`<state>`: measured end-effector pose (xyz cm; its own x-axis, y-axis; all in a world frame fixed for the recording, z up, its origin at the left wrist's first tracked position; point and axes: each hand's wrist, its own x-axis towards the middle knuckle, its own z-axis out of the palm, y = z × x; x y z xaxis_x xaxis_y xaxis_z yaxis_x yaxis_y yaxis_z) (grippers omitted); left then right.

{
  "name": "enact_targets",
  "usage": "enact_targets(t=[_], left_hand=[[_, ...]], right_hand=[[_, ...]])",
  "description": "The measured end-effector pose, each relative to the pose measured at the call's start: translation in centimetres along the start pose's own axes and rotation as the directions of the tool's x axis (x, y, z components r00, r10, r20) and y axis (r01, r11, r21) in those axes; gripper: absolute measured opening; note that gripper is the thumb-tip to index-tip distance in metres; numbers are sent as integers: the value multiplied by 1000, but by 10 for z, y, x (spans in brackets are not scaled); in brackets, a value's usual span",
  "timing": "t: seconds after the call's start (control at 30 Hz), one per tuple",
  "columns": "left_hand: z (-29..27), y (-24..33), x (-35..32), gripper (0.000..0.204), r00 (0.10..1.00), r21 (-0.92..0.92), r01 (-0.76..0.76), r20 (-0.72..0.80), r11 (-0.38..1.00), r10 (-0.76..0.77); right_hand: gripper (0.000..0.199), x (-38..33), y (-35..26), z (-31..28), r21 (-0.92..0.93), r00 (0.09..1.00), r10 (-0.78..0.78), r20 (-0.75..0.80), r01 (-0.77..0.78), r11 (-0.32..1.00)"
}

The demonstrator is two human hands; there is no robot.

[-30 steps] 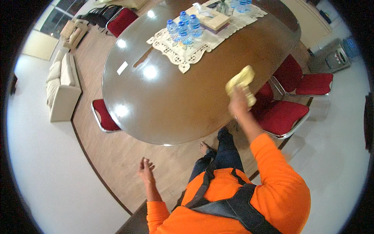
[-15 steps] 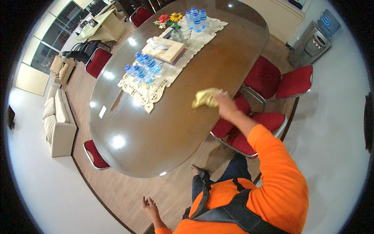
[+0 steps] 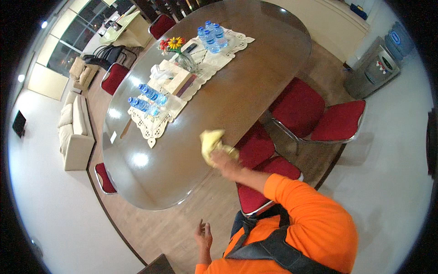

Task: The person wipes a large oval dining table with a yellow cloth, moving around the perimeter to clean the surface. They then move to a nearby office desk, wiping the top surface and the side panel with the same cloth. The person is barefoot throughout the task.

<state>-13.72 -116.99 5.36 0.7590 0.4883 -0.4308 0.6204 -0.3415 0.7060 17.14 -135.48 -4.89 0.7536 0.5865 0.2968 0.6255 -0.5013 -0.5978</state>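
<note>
My right hand (image 3: 226, 163) grips a crumpled yellow cloth (image 3: 212, 140) at the near right edge of a large oval table (image 3: 191, 123) with a glossy brown top. Part of the cloth sticks out past my fingers, over the tabletop. My left hand (image 3: 204, 234) hangs low in front of me, away from the table, its fingers apart and nothing in it. Along the table's middle runs a cream cut-work runner (image 3: 153, 130). On it stand blue-capped water bottles (image 3: 145, 101), a tissue box (image 3: 175, 80) and a glass vase of flowers (image 3: 186, 61).
Red chairs (image 3: 299, 107) stand close along the table's right side, with another red chair (image 3: 106, 178) at the left. A white card (image 3: 113, 137) lies near the table's left edge. The water dispenser (image 3: 374, 68) is at the far right, the cream sofa (image 3: 77, 132) on the left.
My right hand and the cloth have moved left and nearer to me, to the table's edge. My left hand has shifted a little to the right. The whole view has turned slightly.
</note>
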Motion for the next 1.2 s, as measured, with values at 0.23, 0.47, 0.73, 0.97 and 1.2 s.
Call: enact_targets(t=[0.23, 0.47, 0.73, 0.97, 1.2], left_hand=[[0, 4, 29, 43, 989, 38, -102, -101, 994, 105], [22, -41, -40, 43, 889, -217, 128, -408, 968, -209], [164, -127, -205, 46, 759, -140, 580, -265, 802, -595], [254, -1, -230, 45, 784, -104, 607, -81, 788, -615], [232, 19, -189, 44, 867, -200, 428, -182, 881, -463]], right_hand=[[37, 14, 44, -68, -162, 967, -254, -6, 250, 955], [46, 34, 235, -229, -384, 962, 252, -107, -274, 882], [51, 73, 354, -392, -401, 603, 775, -186, -767, 501], [53, 126, 367, -318, -174, 738, 650, -184, -675, 717], [42, 107, 150, -163, 4, 822, -394, 411, 431, 902]])
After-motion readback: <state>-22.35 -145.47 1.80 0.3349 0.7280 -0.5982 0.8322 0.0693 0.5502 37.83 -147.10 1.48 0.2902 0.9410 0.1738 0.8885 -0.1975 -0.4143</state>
